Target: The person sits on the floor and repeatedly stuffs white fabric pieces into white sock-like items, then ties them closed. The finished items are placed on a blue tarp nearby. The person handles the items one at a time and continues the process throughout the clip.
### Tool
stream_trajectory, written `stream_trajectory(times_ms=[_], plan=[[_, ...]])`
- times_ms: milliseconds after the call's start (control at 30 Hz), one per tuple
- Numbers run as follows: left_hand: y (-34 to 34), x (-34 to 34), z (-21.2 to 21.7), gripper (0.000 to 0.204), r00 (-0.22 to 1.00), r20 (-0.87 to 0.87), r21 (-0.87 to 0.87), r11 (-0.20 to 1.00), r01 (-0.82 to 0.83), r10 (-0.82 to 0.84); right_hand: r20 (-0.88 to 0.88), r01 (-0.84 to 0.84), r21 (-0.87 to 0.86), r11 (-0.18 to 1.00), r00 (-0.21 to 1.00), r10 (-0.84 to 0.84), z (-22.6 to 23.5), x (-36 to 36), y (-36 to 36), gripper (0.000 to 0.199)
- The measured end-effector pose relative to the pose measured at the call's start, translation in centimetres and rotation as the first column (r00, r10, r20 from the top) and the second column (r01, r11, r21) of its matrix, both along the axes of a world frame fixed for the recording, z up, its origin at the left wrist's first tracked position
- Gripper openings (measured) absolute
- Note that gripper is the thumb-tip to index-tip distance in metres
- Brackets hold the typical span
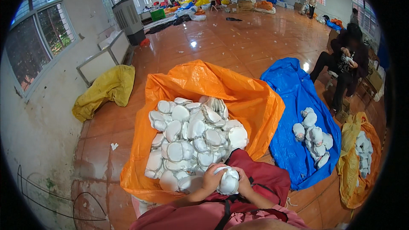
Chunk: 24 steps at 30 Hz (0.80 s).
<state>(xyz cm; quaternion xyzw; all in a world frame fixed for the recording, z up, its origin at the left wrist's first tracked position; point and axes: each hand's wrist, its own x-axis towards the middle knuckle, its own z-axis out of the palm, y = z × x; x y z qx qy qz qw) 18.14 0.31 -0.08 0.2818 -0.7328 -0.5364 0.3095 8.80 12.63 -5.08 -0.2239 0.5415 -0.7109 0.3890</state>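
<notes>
Hands meet over the lap in the head view: the left hand [211, 178] and the right hand [243, 182] are both curled tight around one white padded cup [228, 182], held just above the dark red apron [255, 179]. Right in front, the orange sack [251, 98] lies spread open on the floor and is heaped with many more white cups [191, 140], which suggests most of the work is left. To the right, the blue sheet [294, 93] carries only a small cluster of cups [313, 138], probably the finished share so far. Further right, a yellow-orange bag [355, 187] holds a few more. A seated person [347, 59] handles a similar piece beyond the sheet.
</notes>
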Motion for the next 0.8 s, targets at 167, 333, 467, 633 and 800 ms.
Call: stream_trajectory(times_ms=[167, 333, 467, 633, 800], plan=[[-0.2, 0.3, 0.2, 0.017, 0.998, -0.010, -0.140, 0.988, 0.064, -0.066, 0.080, -0.092, 0.143, 0.985, 0.993, 0.082, -1.2, -0.9, 0.2, 0.053], [-0.5, 1.2, -0.2, 0.017, 0.995, 0.000, -0.154, 0.983, 0.103, -0.104, -0.175, -0.122, 0.386, 0.914, 0.964, 0.202, 2.7, -0.9, 0.2, 0.055], [-0.7, 1.7, 0.1, 0.018, 0.988, -0.015, -0.178, 0.972, 0.151, -0.156, -0.334, -0.103, 0.470, 0.877, 0.898, 0.285, 4.0, -1.0, -0.1, 0.052], [-0.9, 2.1, 0.2, 0.018, 0.970, -0.023, -0.097, 0.966, 0.239, -0.242, -0.367, -0.056, 0.464, 0.884, 0.896, 0.249, 4.0, -0.3, -0.1, 0.048], [-0.2, 2.9, 0.9, 0.018, 0.979, -0.002, -0.111, 0.973, 0.202, -0.204, -0.372, -0.049, 0.413, 0.909, 0.902, 0.218, 3.0, 0.4, 0.4, 0.048]])
